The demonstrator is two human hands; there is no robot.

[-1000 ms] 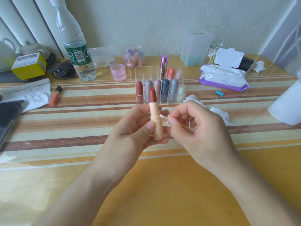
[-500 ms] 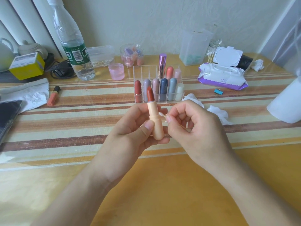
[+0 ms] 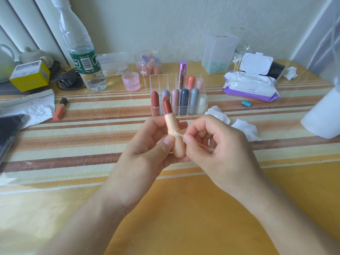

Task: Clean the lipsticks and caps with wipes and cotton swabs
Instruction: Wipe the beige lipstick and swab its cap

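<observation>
My left hand (image 3: 145,153) grips an uncapped lipstick (image 3: 172,126) upright above the table; its tube is peach and its bullet brick red. My right hand (image 3: 215,151) pinches a cotton swab (image 3: 177,133), whose white tip touches the tube at the ridge halfway down. Behind them a clear organiser (image 3: 161,80) holds several capped lipsticks. An open pack of wipes (image 3: 250,85) lies at the back right, with a jar of cotton swabs (image 3: 237,61) behind it. Crumpled used wipes (image 3: 244,127) lie to the right of my hands.
A water bottle (image 3: 81,52), a pink cup (image 3: 131,81) and a jar of caps (image 3: 148,63) stand at the back. An orange lipstick (image 3: 59,109), white paper and a dark phone (image 3: 8,129) lie left. A white roll (image 3: 323,115) stands at the right edge.
My left hand has tilted the lipstick slightly and my right hand has slid the swab tip lower along the tube's ridge. Both hands have stayed in the same place.
</observation>
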